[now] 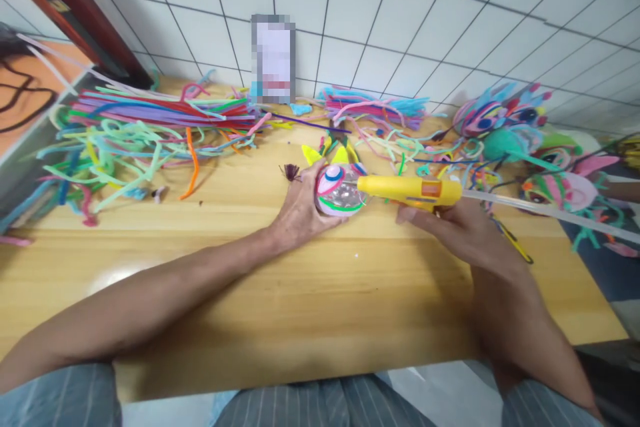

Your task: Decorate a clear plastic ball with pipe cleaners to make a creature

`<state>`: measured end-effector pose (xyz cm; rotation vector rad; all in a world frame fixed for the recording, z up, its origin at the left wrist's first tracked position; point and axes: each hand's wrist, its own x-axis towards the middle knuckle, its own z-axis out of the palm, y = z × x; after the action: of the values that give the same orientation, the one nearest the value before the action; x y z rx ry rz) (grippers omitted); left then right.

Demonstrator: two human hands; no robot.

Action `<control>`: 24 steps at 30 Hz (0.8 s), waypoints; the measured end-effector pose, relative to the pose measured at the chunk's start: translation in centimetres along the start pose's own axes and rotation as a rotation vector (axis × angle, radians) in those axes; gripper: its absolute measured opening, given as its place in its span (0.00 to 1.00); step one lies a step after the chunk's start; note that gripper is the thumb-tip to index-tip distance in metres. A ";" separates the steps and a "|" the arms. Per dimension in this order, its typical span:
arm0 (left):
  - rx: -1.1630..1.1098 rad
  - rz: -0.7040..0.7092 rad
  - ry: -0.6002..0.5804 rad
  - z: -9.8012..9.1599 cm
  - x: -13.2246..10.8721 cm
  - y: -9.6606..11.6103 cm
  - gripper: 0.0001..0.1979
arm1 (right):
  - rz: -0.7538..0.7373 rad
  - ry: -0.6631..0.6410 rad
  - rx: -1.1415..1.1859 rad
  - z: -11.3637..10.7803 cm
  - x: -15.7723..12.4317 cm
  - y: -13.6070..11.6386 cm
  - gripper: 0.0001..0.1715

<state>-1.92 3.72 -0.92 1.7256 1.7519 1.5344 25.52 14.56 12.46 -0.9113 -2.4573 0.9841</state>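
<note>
A round craft piece (344, 199) is held over the middle of the wooden table (300, 313) by the left hand (296, 213), whose digits are curved around it, along its left side and beneath its near edge. The piece is thus placed directly to the right of the palm, partly covered by the fingers at its left side. On its shiny, clear-looking front, a pink and blue eye (331, 178) and a green curved strip (340, 207) are seen, and yellow pointed shapes (311, 155) are shown at its far side.

A yellow glue gun (407, 191) is gripped by the right hand (457, 230), to the right of the piece, with the fingers wrapped about the handle, which is mostly hidden. Its nozzle is aimed left at the piece's front; whether the two are touching cannot be told. A pale glue stick (550, 208) is extended from its rear towards the right.

A dark tuft (290, 172) is left lying just beyond the left hand. Bundled fuzzy stems (165, 110) are heaped at the far left, and decorated craft figures (575, 190) are gathered at the far right
</note>
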 end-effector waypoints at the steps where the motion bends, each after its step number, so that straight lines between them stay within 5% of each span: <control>1: 0.042 0.013 -0.002 0.1 0.0 -0.2 0.57 | -0.007 -0.006 0.003 -0.1 -0.1 -0.2 0.29; 11: 0.105 0.177 -0.056 0.0 -0.3 -0.1 0.52 | -0.002 0.016 0.057 0.8 -1.4 -1.7 0.24; 24: 0.135 -0.048 -0.052 1.8 4.3 -1.0 0.56 | -0.064 0.026 0.007 1.7 0.6 0.0 0.18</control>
<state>-2.29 8.48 -0.39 1.7543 1.8950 1.3686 24.17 14.14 11.26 -0.8319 -2.4436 0.9529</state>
